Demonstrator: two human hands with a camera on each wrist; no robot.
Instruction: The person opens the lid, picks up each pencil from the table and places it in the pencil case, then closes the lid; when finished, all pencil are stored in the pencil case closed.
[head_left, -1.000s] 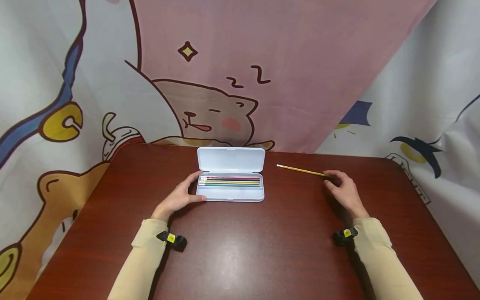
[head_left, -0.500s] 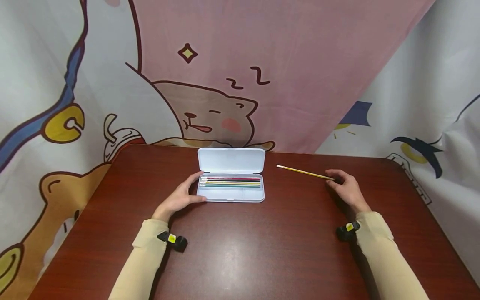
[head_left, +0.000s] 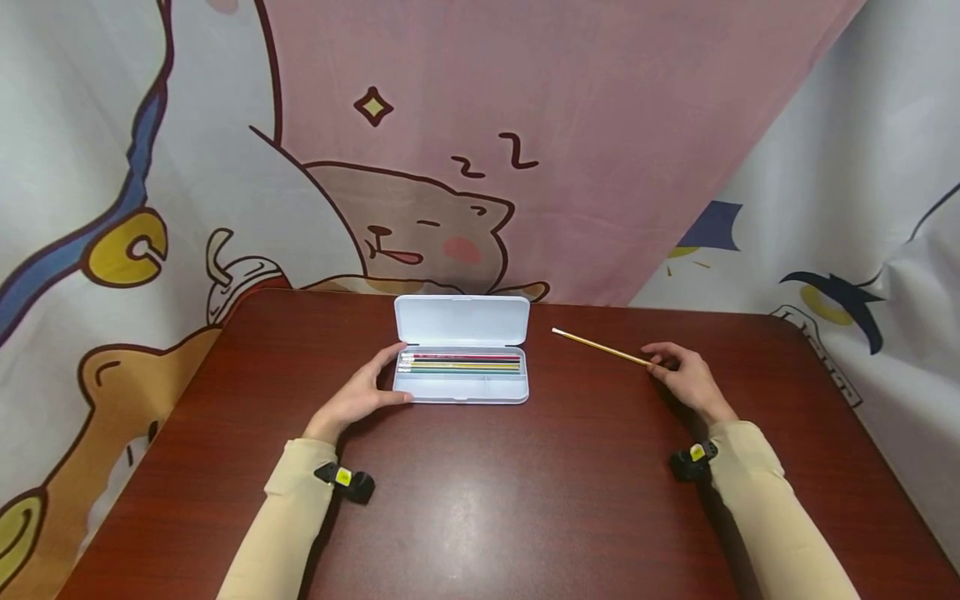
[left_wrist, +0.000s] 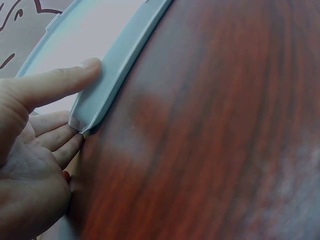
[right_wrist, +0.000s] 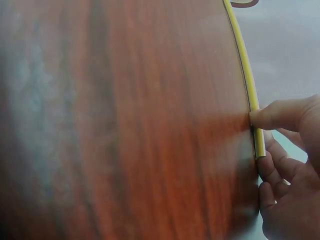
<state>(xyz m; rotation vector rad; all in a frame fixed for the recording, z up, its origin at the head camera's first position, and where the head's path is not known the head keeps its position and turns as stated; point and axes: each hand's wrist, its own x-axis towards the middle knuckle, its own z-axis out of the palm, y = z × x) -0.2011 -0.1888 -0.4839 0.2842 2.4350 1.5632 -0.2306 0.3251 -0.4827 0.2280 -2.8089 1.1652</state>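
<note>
An open white pencil case (head_left: 450, 389) stands on the table with its lid (head_left: 462, 320) raised at the back. Several pencils (head_left: 461, 364) in red, black, yellow and green lie side by side in its rear compartment. My left hand (head_left: 358, 393) holds the case's left end, thumb on the front rim and fingers at the back corner. To the right of the case, my right hand (head_left: 688, 379) pinches a yellow pencil (head_left: 600, 345) near its right end. The pencil's white-tipped end points left toward the case. In the right wrist view, the thumb (right_wrist: 280, 114) presses along the pencil.
The dark red-brown wooden table (head_left: 465, 500) reaches back to a cartoon-printed cloth (head_left: 600, 167), close behind the case lid. Small black cameras (head_left: 693, 462) are strapped to both wrists.
My right fingers have shifted on the yellow pencil, and its right end has swung slightly toward me. The left hand and the case have stayed in place.
</note>
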